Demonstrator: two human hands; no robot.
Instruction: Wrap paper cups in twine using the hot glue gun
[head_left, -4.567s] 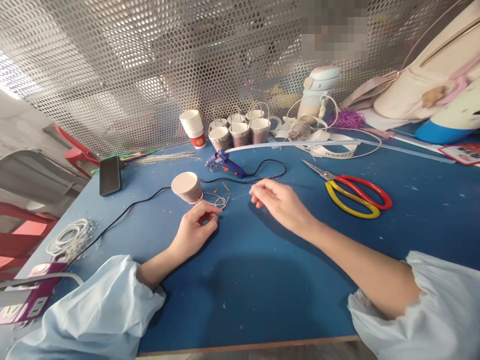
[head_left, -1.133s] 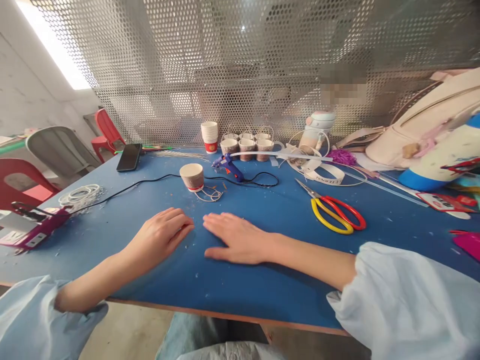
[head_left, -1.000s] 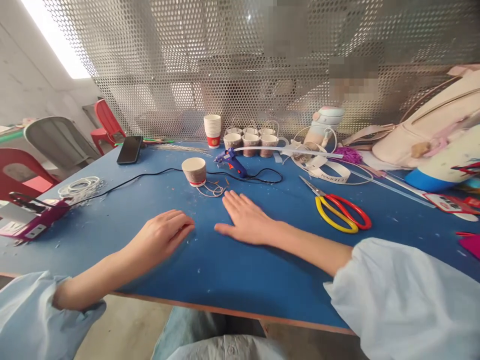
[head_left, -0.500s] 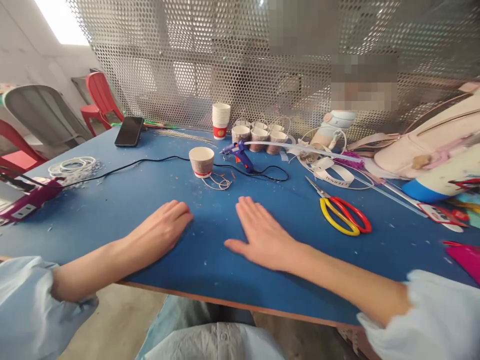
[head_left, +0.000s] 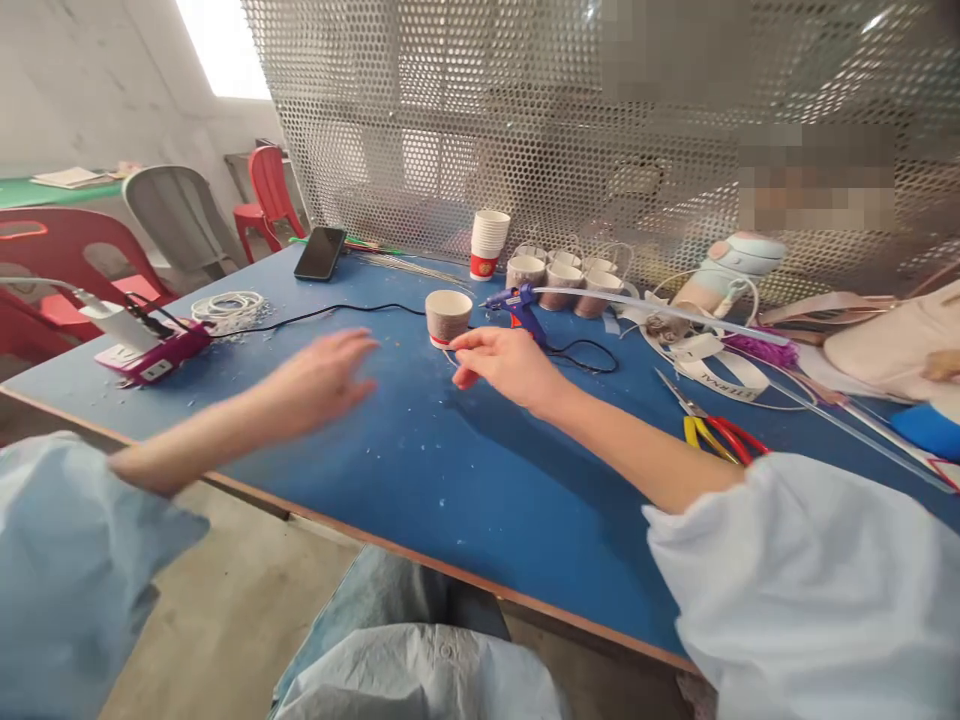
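A paper cup [head_left: 448,318] wrapped in brownish-pink cord, with a red band showing near its base, stands upright on the blue table. My right hand [head_left: 514,368] is at the cup's lower right side, its thumb and fingers closed on the thin cord that trails from the cup; most of that cord is hidden by the hand. My left hand [head_left: 319,380], smeared by motion, hovers over the table to the left of the cup with its fingers apart and nothing in them. Behind my right hand lies a blue glue gun [head_left: 517,308] with a long clear glue stick.
Scissors [head_left: 709,425] with red and yellow handles lie at right. Several wrapped cups [head_left: 562,280] and a stack of paper cups [head_left: 490,245] stand at the back. A phone [head_left: 320,254], a white cord coil [head_left: 229,308] and a purple power strip [head_left: 161,360] are at left.
My right hand has lifted off the table and reached forward to the cord beside the cup. My left hand has risen from the table, its fingers spreading. The view has swung left.
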